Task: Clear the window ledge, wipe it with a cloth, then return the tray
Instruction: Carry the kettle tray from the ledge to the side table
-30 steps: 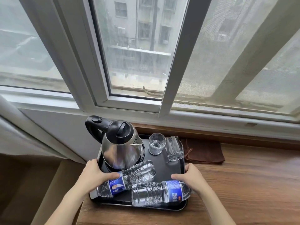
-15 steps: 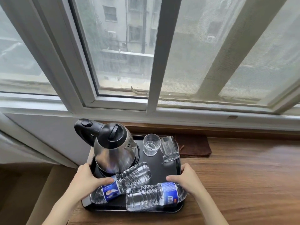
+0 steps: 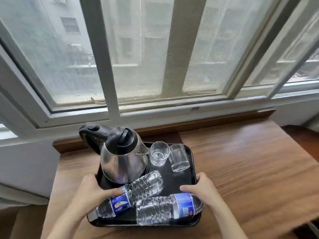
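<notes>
A black tray carries a steel kettle with a black lid, two clear glasses and two water bottles lying on their sides. My left hand grips the tray's left edge, its thumb against the nearer-left bottle. My right hand grips the right edge, thumb on the front bottle's label. The tray sits over the left part of the wooden window ledge. A strip of the brown cloth shows behind the glasses.
The white window frame runs along the back of the ledge. A white wall drops away to the left of the ledge's end. At the far right a darker wooden surface adjoins the ledge.
Both hands have kept their grip while the tray shifted right along the ledge, now covering most of the brown cloth. The view has swung to the right.
</notes>
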Motion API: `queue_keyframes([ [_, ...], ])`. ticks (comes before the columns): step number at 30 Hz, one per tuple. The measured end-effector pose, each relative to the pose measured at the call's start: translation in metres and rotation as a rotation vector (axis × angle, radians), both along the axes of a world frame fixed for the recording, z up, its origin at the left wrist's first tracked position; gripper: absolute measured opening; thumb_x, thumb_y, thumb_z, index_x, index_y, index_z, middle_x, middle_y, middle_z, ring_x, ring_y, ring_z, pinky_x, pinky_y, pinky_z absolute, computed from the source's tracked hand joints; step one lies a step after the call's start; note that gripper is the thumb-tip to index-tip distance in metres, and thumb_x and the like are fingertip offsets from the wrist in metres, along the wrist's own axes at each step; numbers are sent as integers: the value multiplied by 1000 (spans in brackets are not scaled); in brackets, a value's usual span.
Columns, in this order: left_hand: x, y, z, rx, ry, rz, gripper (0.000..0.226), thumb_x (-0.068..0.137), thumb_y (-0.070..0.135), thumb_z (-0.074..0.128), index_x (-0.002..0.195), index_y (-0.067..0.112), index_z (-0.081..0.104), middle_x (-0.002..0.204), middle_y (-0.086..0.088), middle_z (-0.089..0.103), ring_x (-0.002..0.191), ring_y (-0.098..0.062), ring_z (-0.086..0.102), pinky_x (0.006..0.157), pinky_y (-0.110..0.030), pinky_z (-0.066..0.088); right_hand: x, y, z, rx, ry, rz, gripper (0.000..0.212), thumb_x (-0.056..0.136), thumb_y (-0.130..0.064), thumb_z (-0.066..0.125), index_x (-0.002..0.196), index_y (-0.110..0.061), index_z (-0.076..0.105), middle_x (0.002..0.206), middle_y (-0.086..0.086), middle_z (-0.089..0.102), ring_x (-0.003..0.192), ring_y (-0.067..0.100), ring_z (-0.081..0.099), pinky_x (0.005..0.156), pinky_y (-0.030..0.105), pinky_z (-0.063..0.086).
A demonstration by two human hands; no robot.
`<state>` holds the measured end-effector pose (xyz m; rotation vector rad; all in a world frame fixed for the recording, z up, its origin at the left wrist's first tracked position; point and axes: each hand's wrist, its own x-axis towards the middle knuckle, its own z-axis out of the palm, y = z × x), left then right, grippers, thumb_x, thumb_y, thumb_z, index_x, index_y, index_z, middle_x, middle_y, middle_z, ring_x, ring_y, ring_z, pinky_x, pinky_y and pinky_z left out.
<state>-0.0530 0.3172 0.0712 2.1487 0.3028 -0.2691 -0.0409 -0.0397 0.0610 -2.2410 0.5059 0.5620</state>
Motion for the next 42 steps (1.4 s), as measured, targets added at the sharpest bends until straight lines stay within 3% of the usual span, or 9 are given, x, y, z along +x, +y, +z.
queue_keyframes([
  [4, 11, -63, 1, -36, 24, -127, 55, 36, 45, 97, 78, 19, 74, 76, 10, 75, 76, -6, 71, 68, -35, 58, -26, -68, 7, 1, 7, -101, 65, 57, -51, 85, 102, -22, 48, 100, -6, 63, 89, 10, 62, 72, 31, 51],
  [11, 17, -222, 9, -80, 18, -295, 60, 38, 43, 98, 88, 21, 73, 82, 10, 75, 79, -4, 70, 74, -35, 57, -76, -216, 18, -3, 15, -275, 76, 44, -60, 82, 103, -25, 48, 101, -8, 65, 89, 10, 65, 77, 36, 55],
  [15, 10, -326, 8, -161, 16, -345, 59, 36, 38, 97, 87, 19, 72, 74, 11, 74, 67, 4, 66, 62, -18, 51, -103, -310, 27, -20, 14, -332, 73, 44, -61, 80, 100, -25, 48, 99, -7, 65, 86, 10, 66, 77, 37, 57],
  [20, 16, -431, -5, -148, 23, -451, 59, 35, 50, 97, 81, 20, 76, 66, 0, 72, 57, 0, 55, 54, -28, 48, -132, -413, 35, -38, 21, -413, 71, 45, -59, 80, 98, -24, 48, 97, -7, 65, 84, 9, 67, 78, 38, 58],
  [24, 30, -504, -8, -117, 57, -518, 69, 28, 58, 95, 79, 15, 76, 71, -4, 74, 62, -8, 61, 63, -35, 54, -147, -476, 37, -37, 37, -494, 70, 46, -58, 81, 98, -24, 47, 95, -6, 66, 81, 10, 68, 78, 39, 59],
  [29, 56, -598, 3, -83, 46, -632, 48, 42, 39, 97, 77, 16, 73, 59, 5, 69, 52, -1, 57, 53, -28, 45, -145, -548, 34, -45, 31, -596, 70, 46, -57, 82, 96, -22, 49, 91, -5, 67, 77, 10, 68, 74, 37, 59],
  [35, 104, -691, 1, -90, 29, -681, 58, 35, 53, 94, 77, 19, 73, 69, -1, 73, 59, -11, 62, 59, -35, 50, -119, -628, 35, -68, -18, -667, 65, 50, -54, 81, 96, -22, 49, 91, -4, 65, 78, 12, 66, 64, 30, 52],
  [38, 129, -742, 4, -87, 30, -687, 46, 37, 45, 96, 63, 18, 68, 54, -1, 65, 46, -8, 54, 50, -30, 40, -96, -670, 31, -78, -20, -696, 66, 48, -56, 80, 97, -24, 49, 91, -6, 67, 76, 9, 68, 68, 33, 56],
  [42, 163, -804, 2, -59, 25, -698, 42, 40, 38, 97, 61, 15, 69, 55, 0, 66, 44, -2, 50, 46, -26, 39, -64, -728, 24, -79, -22, -700, 63, 54, -52, 84, 97, -22, 49, 93, -6, 67, 79, 9, 68, 74, 37, 58],
])
